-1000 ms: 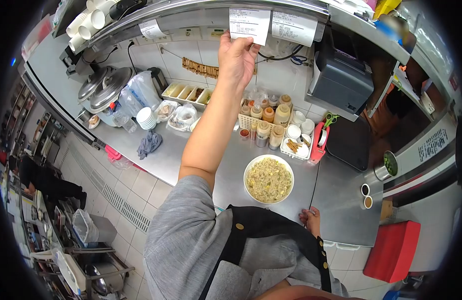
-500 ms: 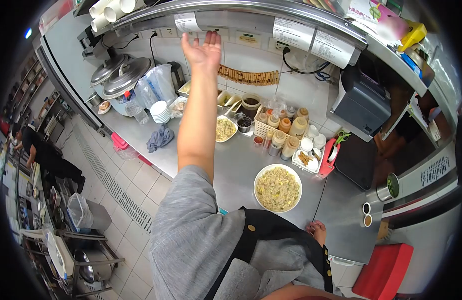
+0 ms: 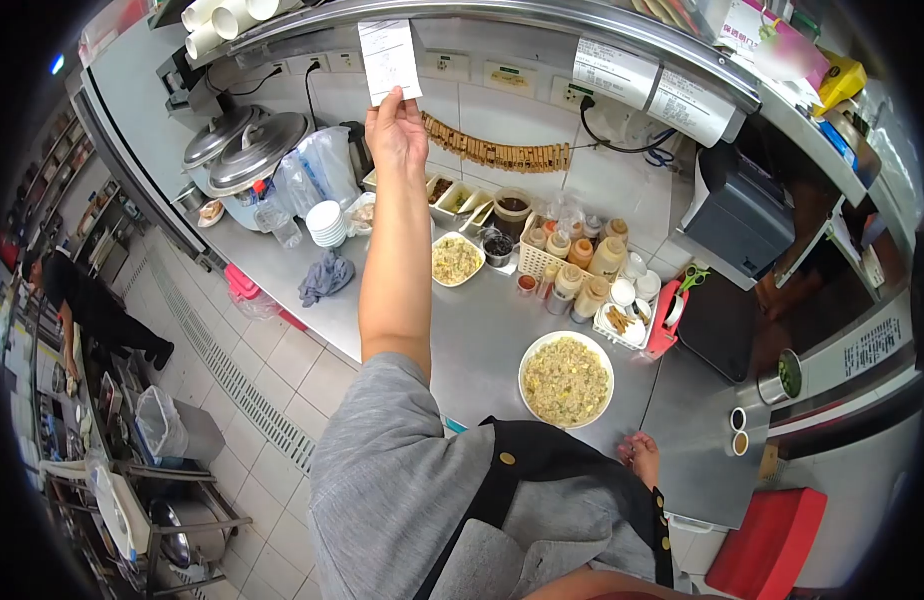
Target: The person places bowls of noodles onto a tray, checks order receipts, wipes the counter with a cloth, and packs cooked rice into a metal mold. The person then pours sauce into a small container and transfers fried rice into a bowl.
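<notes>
My left hand (image 3: 397, 130) is raised at the end of my stretched arm, its fingers closed on the lower edge of a white printed order slip (image 3: 389, 62). The slip's top reaches the front edge of the overhead shelf. Low over the counter's near side, my right hand (image 3: 640, 459) has its fingers loosely bent and slightly apart, with nothing visible in them. Nearest to it is a large white bowl of fried rice (image 3: 567, 378). A smaller bowl of fried rice (image 3: 456, 259) stands farther back, right of my left forearm.
Sauce bottles (image 3: 592, 262) crowd a basket behind the large bowl. More printed slips (image 3: 616, 72) hang from the shelf (image 3: 502, 28). Lidded pots (image 3: 259, 160) and a grey cloth (image 3: 326, 277) are on the left. Across the aisle, a co-worker (image 3: 92, 310) leans over another counter.
My left hand has gone from open with its palm showing to gripping the order slip, which now hangs lower and nearer. The view has shifted slightly; my right hand stays near the counter edge.
</notes>
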`<control>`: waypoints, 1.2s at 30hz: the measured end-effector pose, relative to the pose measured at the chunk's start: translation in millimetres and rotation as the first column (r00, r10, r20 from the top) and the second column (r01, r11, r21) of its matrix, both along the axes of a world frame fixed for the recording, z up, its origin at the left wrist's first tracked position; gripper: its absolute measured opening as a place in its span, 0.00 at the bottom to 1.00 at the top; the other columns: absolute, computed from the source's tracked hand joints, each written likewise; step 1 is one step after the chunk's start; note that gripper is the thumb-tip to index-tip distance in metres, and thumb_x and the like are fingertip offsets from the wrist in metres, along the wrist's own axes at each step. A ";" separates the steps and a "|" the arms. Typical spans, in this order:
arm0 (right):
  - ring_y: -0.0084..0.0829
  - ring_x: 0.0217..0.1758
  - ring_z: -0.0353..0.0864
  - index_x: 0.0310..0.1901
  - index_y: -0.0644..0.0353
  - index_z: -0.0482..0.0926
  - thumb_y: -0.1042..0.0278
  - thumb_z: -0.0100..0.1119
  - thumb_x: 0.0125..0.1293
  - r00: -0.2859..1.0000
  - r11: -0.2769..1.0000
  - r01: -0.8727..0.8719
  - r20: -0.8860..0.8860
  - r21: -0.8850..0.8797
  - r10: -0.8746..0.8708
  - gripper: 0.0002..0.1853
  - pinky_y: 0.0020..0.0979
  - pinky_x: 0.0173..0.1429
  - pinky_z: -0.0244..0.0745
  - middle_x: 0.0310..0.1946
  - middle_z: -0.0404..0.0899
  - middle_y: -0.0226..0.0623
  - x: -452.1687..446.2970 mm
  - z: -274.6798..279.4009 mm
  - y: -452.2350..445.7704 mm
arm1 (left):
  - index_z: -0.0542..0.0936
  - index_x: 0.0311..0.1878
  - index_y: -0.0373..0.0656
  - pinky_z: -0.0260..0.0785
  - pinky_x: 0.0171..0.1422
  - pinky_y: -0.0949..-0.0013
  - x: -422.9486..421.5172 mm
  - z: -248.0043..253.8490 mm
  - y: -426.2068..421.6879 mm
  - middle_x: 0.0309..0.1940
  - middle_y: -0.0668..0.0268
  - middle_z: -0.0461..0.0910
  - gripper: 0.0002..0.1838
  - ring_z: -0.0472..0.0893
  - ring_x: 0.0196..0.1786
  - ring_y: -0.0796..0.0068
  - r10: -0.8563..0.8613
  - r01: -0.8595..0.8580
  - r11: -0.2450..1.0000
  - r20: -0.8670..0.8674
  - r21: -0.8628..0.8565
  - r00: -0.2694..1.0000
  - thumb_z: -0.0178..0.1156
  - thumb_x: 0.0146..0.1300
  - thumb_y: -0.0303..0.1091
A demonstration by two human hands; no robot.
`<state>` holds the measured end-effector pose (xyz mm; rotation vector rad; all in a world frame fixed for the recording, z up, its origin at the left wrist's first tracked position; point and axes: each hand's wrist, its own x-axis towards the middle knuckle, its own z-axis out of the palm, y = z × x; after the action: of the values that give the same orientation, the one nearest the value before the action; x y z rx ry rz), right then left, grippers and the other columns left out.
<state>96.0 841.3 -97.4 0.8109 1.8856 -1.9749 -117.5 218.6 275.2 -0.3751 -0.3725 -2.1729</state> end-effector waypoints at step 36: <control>0.38 0.40 0.86 0.70 0.50 0.60 0.80 0.59 0.66 0.921 0.921 -0.389 0.012 0.010 0.389 0.33 0.35 0.40 0.88 0.45 0.76 0.46 -81.1 -5.0 -136.5 | 0.72 0.54 0.34 0.81 0.60 0.68 10.6 12.1 -29.5 0.51 0.55 0.80 0.18 0.83 0.53 0.65 0.066 -0.064 0.995 0.028 -0.082 0.997 0.56 0.61 0.11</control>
<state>14.9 704.8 -102.4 0.4026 1.8800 -1.7096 -107.0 189.1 287.3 -0.3703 -0.4845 -2.1063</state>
